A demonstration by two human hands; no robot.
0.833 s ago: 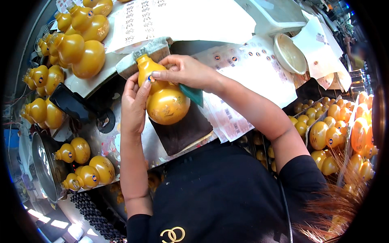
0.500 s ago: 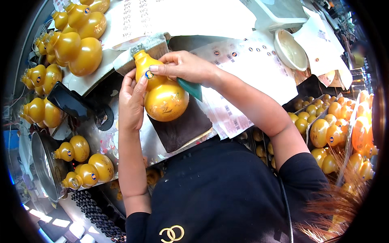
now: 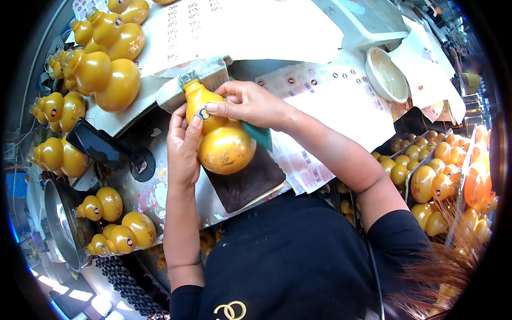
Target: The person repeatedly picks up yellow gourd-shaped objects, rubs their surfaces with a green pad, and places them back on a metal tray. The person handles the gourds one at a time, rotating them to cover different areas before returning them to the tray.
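Note:
A yellow, gourd-shaped glass bottle (image 3: 226,152) with dark characters on its round belly lies tilted between my hands, its clear neck pointing away from me. My left hand (image 3: 183,141) is closed along its left side, thumb beside a small round blue-and-orange sticker (image 3: 204,114). From the other side my right hand (image 3: 250,105) grips the upper bulb, its thumb pressed at the sticker's edge. A flat green piece (image 3: 258,134) sticks out below the right palm; its hold is hidden. The bottle's belly is over a dark brown pad (image 3: 248,184), its neck by a folded pale cloth (image 3: 210,73).
Several similar bottles (image 3: 117,82) line the left side, near a phone (image 3: 96,140) on a stand and a metal basin (image 3: 63,224). Sticker sheets (image 3: 341,106) and a pale bowl (image 3: 385,74) lie to the right. Crates of yellow bottles (image 3: 424,184) stand at the right.
The whole scene has shifted slightly down and right in the view. Both hands keep the same grip on the bottle, with the right thumb still at the sticker.

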